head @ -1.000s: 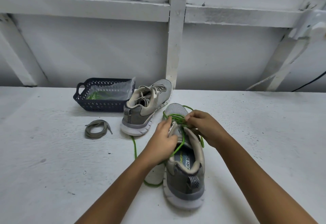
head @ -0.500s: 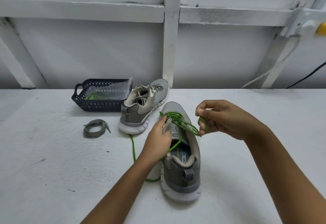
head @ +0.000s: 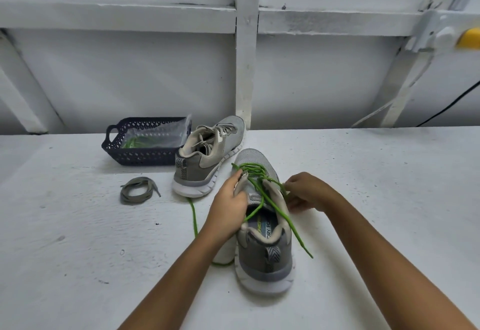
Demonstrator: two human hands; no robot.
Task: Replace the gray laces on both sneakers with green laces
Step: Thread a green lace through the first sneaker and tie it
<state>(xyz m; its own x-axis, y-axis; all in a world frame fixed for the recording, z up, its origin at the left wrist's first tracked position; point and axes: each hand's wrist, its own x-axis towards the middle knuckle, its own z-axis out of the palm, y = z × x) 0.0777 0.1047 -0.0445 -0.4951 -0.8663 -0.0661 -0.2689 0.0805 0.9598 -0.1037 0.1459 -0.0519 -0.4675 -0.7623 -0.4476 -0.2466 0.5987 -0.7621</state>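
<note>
Left hand: the left hand point(head: 228, 205) grips the left eyelet flap of the near gray mesh sneaker point(head: 262, 241), thumb on top.
Right hand: the right hand point(head: 307, 192) has its fingers curled, pinching the bright green round lace point(head: 274, 203) at the sneaker's right edge.
Near sneaker: stands upright on the white painted table point(head: 78, 238), heel toward the person.
Green lace: crosses the front eyelets; one end hangs over the right side to the table, and the other trails left under the left forearm.
Far sneaker: the far gray mesh sneaker point(head: 207, 160) has gray laces in it and sits just beyond the near one.
Removed lace: a coiled gray flat lace point(head: 137, 194) lies to the left of the sneakers.
Basket: a dark blue perforated plastic basket point(head: 145, 154) at far left holds a clear plastic bag point(head: 158, 136) with green lace inside.
</note>
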